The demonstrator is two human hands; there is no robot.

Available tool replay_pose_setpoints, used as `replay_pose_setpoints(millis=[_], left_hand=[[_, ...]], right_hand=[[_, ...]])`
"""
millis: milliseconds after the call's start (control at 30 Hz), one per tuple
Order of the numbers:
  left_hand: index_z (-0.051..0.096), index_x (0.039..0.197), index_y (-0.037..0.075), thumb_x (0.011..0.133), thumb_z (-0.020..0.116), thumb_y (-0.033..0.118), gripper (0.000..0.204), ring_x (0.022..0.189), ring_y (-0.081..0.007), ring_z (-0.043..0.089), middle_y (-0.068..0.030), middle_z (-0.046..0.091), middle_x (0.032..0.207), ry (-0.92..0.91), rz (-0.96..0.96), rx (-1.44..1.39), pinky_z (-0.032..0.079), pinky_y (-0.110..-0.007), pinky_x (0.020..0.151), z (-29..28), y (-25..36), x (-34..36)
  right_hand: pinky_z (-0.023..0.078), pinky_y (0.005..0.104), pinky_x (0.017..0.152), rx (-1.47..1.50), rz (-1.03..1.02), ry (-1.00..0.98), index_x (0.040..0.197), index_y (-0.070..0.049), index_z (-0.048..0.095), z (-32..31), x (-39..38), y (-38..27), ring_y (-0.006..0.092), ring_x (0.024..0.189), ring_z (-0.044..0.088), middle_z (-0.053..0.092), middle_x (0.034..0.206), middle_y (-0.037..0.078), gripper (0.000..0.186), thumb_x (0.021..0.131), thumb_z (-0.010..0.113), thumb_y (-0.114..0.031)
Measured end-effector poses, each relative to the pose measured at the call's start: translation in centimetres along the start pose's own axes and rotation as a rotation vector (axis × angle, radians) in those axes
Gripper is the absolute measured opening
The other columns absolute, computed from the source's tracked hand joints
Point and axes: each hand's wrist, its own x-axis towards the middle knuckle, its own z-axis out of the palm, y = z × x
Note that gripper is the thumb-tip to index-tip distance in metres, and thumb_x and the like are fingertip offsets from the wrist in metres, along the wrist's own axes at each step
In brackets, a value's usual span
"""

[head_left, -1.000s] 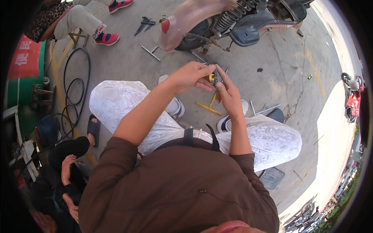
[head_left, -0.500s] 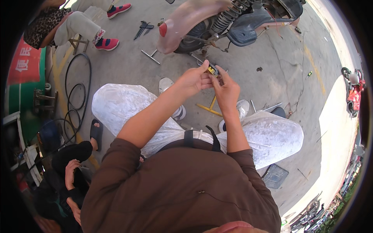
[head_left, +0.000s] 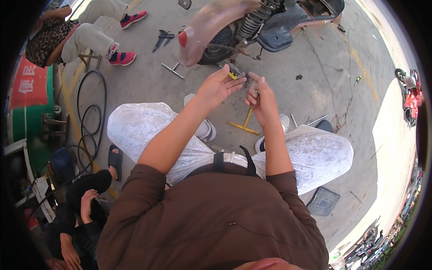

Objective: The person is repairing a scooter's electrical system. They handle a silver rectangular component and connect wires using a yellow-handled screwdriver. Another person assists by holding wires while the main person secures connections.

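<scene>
In my left hand (head_left: pixel 218 88) is a small yellow and dark grey part (head_left: pixel 234 72), pinched by the thumb and fingers. My right hand (head_left: pixel 263 101) hovers just to its right, apart from the part. Its index finger points up toward the part while the other fingers curl in; whatever they hold, if anything, is too small to make out. Just beyond both hands stands a scooter with a dusty pinkish rear fender (head_left: pixel 198 38), a dark wheel (head_left: pixel 215 53) and a coil spring (head_left: pixel 249 24). A yellow T-handle wrench (head_left: pixel 245 126) lies on the ground below my hands.
A silver T-handle wrench (head_left: pixel 173 70) and a set of hex keys (head_left: pixel 162 39) lie left of the scooter. A black hose (head_left: pixel 106 90) coils farther left, near two seated people. A green screwdriver (head_left: pixel 358 79) and a dark tray (head_left: pixel 323 201) lie at the right.
My right hand has come off the yellow and dark grey part and moved a little down and right. My left hand keeps hold of the part, which has tilted and shifted slightly left.
</scene>
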Motion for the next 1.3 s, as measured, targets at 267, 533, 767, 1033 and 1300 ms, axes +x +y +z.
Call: replay_pose_setpoints(millis=[267,533,767,1033,1300], left_hand=[[0.053,0.121,0.007,0.097,0.052,0.032,0.035,0.116,-0.0269,0.055,-0.0159,0.057,0.125,-0.115,0.004,-0.048,0.044,-0.040,0.097,-0.6,0.4,-0.4],[0.055,0.119,0.006,0.097,0.051,0.034,0.036,0.101,-0.0231,0.062,-0.0133,0.063,0.113,-0.183,-0.034,0.048,0.049,-0.035,0.087,-0.4,0.9,-0.9],[0.066,0.097,0.006,0.095,0.054,0.039,0.036,0.071,-0.0099,0.059,-0.0031,0.065,0.085,-0.133,-0.110,0.510,0.049,-0.025,0.067,0.1,0.8,-1.5],[0.064,0.103,0.001,0.097,0.051,0.038,0.039,0.073,-0.0093,0.058,-0.0025,0.064,0.087,-0.109,-0.154,0.723,0.046,-0.024,0.063,-1.0,0.8,-1.4],[0.063,0.105,0.001,0.097,0.051,0.035,0.037,0.074,-0.0100,0.058,-0.0040,0.065,0.089,-0.094,-0.176,0.640,0.047,-0.025,0.065,-2.1,-0.1,-0.6]], right_hand=[[0.047,0.0359,0.085,0.413,0.061,-0.063,0.131,0.006,0.042,1.5,-0.3,-1.4,0.0195,0.087,0.054,0.057,0.100,0.008,0.064,0.100,0.030,-0.049],[0.043,0.0267,0.069,-0.345,-0.147,-0.010,0.130,0.004,0.048,0.7,-0.4,-1.1,0.0133,0.071,0.046,0.048,0.077,0.001,0.050,0.092,0.060,-0.027],[0.043,0.0269,0.064,-1.142,-0.346,0.009,0.132,-0.006,0.046,3.7,-1.8,-0.5,0.0161,0.063,0.044,0.045,0.066,0.007,0.069,0.071,0.078,-0.014],[0.043,0.0307,0.062,-1.129,-0.317,0.036,0.121,-0.003,0.050,3.9,-1.6,0.6,0.0180,0.062,0.044,0.047,0.066,0.008,0.054,0.074,0.074,-0.010],[0.039,0.0280,0.058,-1.095,-0.327,0.075,0.120,-0.003,0.051,2.9,-0.7,2.2,0.0124,0.062,0.038,0.042,0.066,0.003,0.052,0.074,0.074,-0.009]])
